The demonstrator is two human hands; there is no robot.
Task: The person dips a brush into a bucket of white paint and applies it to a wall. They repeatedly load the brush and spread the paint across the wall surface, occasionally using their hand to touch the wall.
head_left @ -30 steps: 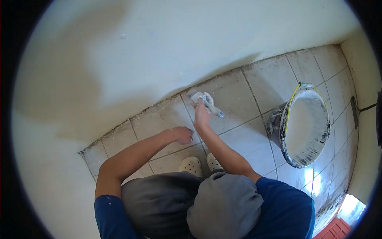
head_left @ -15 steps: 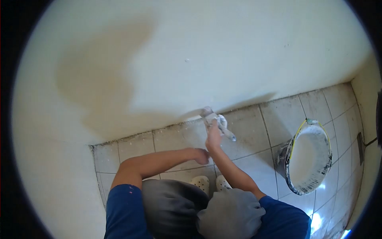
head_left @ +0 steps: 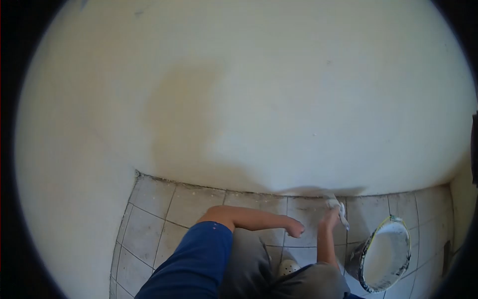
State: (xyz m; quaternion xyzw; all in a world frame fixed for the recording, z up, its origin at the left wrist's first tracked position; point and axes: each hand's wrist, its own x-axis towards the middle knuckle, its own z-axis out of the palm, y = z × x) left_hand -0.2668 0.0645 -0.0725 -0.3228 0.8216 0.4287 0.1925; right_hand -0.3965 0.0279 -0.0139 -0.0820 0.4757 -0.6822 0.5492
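Note:
My right hand is closed around a paint-covered brush, whose head is at the foot of the pale wall, close to the floor edge. To its left, my left hand hangs above the tiles with its fingers curled in; no object shows in it. A dark bucket with a yellow-edged handle and white paint inside stands on the floor to the right of my right hand.
Grey floor tiles meet the wall along a dirty, speckled edge. One light clog shows beneath my knees. Another wall closes off the right side, and a dark object is at the far right edge.
The view has shifted, showing more wall, with the floor lower in it. My right hand and the brush have moved right, nearer the bucket. My left hand has also moved right.

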